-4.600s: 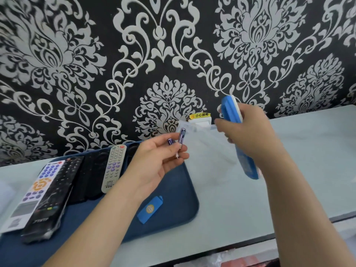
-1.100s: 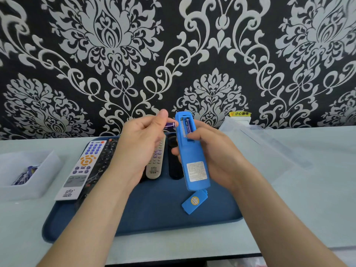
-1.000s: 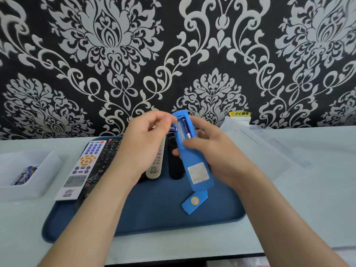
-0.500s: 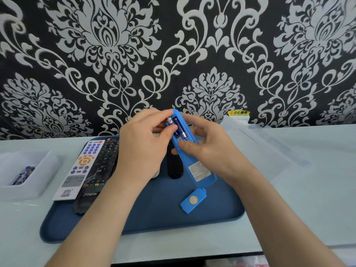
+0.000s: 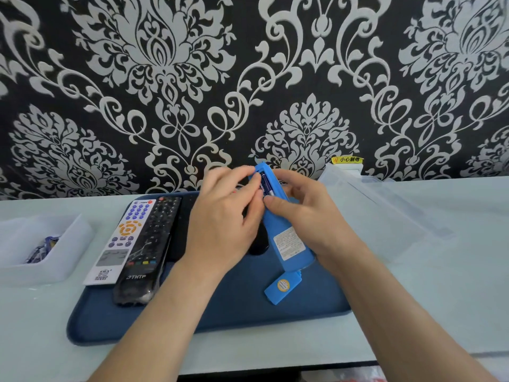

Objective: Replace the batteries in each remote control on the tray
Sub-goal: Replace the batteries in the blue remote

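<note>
1. Head view — the right hand (image 5: 305, 213) grips the blue remote (image 5: 289, 238) back-side up above the tray (image 5: 220, 307). Its fingers curl round the body and the thumb lies just below the open compartment.
2. The left hand (image 5: 223, 216) has its fingers (image 5: 248, 186) bent and bunched at that compartment, pinching a battery (image 5: 265, 186) that lies in the slot. Whether it is fully seated I cannot tell, and a second cell is not clear.
3. Below the fingers, towards the person, the blue battery cover (image 5: 282, 286) lies loose on the tray — so this remote is not yet closed.
4. Left of the fingers lie a white remote (image 5: 121, 238) and a black remote (image 5: 148, 244), with darker ones partly hidden under the left hand. I judge these are probably yet to be done, though nothing shows either way.
5. Further left, a white box (image 5: 68, 244) holds batteries. Right of the fingers, a clear container (image 5: 371, 216) stands on the worktop (image 5: 413, 299).
</note>
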Tool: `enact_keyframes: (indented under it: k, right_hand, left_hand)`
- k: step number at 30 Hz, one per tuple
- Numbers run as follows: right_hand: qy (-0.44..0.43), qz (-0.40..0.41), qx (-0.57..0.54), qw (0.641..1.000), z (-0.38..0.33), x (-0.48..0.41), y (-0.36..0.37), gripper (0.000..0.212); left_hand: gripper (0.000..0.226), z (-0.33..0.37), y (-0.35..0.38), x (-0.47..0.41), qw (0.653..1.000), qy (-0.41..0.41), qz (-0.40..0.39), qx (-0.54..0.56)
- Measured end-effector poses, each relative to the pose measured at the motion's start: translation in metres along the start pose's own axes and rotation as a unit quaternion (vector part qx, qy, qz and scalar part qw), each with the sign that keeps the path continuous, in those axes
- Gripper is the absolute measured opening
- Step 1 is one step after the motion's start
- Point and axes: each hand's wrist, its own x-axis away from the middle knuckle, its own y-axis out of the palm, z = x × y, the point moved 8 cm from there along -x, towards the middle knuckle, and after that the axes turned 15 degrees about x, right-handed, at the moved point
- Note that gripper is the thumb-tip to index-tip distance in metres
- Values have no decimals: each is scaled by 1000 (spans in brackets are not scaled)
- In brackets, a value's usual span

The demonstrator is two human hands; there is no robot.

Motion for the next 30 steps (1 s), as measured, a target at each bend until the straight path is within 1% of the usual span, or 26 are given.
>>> enact_keyframes:
  k: [4,5,6,7,9,10,11,12,13,14,15,17,19,21,23,24,26,28,30]
  right_hand:
    - [17,9,13,1000,8,2,5,28]
    - [19,8,8,1000,7,2,6,28]
    - [20,4,-3,1000,6,2,6,28]
    - [21,-6,-19,1000,5,1,7,29]
    - [19,-42,-41,998,0,0,9,31]
    - [11,-64,-39,997,-5,0,10,33]
    - [3,-86,-29,996,-9,1,10,34]
    - [-2,-106,-13,994,-13,2,11,35]
    - [-1,-125,1,992,-14,4,12,35]
    - [2,-142,17,990,-13,5,13,35]
    - [4,-155,38,987,-12,6,14,35]
    - [5,-163,101,981,-8,5,15,36]
    - [5,-154,147,977,-5,5,15,37]
    - [-2,-140,186,972,-3,3,15,40]
    - [-15,-122,230,965,-3,3,15,42]
    - [-19,-117,240,963,-4,2,15,43]
    - [-22,-123,238,963,-3,2,17,43]
    - [-16,-151,243,958,-1,4,14,43]
    - [-3,-154,258,954,-1,5,1,47]
  left_hand:
    - [31,-4,8,5,999,-19,-22,20]
    - [29,-6,6,4,998,-34,-15,45]
    - [25,-8,2,2,994,-68,3,89]
    - [20,-13,-4,0,982,-114,27,148]
    - [13,-23,-11,-1,948,-199,66,241]
    - [19,-30,-14,-1,931,-238,74,268]
    - [28,-38,-13,2,905,-285,66,307]
    - [33,-45,-8,3,870,-335,45,359]
    - [34,-48,-2,6,831,-379,11,407]
    - [32,-48,3,9,804,-403,-25,437]
    - [29,-48,6,10,796,-411,-59,441]
    - [27,-47,6,11,810,-403,-100,414]
    - [28,-45,7,9,824,-392,-120,391]
    - [29,-44,9,9,842,-382,-121,361]
    - [37,-44,9,7,873,-364,-106,305]
    - [39,-44,9,7,883,-358,-99,286]
    - [40,-45,8,6,889,-353,-88,277]
    - [38,-47,3,5,890,-353,-68,282]
    - [31,-54,-5,5,876,-374,-29,302]
